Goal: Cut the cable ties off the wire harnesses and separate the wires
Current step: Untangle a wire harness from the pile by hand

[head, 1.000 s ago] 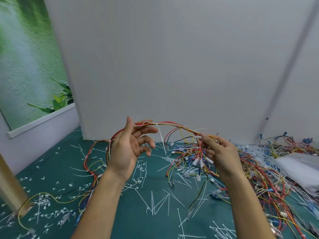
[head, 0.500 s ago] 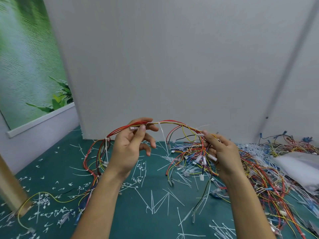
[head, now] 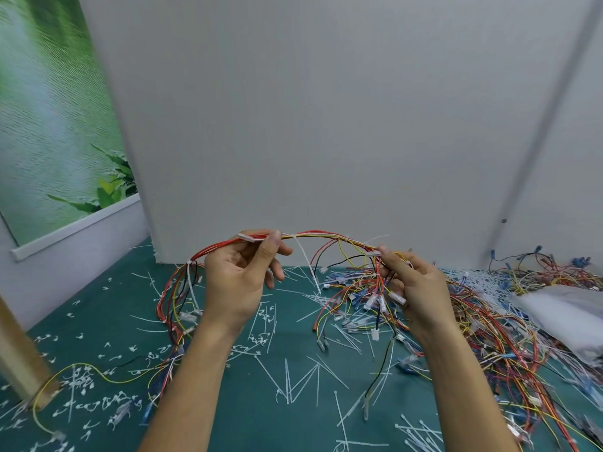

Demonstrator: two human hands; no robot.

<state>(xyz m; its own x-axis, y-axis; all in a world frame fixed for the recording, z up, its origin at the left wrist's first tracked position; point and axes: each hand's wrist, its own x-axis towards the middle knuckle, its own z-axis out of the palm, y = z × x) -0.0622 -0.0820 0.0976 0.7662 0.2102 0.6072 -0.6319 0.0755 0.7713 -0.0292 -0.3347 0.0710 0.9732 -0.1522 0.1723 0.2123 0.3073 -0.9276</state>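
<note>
Both hands, left hand (head: pixel 241 282) and right hand (head: pixel 414 288), are pinching the wire harness (head: pixel 323 234) above the table (head: pixel 254 429), its cable tie (head: pixel 305 259) dangling between; loose wires (head: pixel 489 337) are piling rightward beside a blurred white sheet (head: pixel 561 314).

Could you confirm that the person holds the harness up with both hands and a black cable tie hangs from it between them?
Not quite: the head view shows the cable tie hanging from the harness between the left hand and the right hand is white, not black. Both hands do hold the harness up.
</note>
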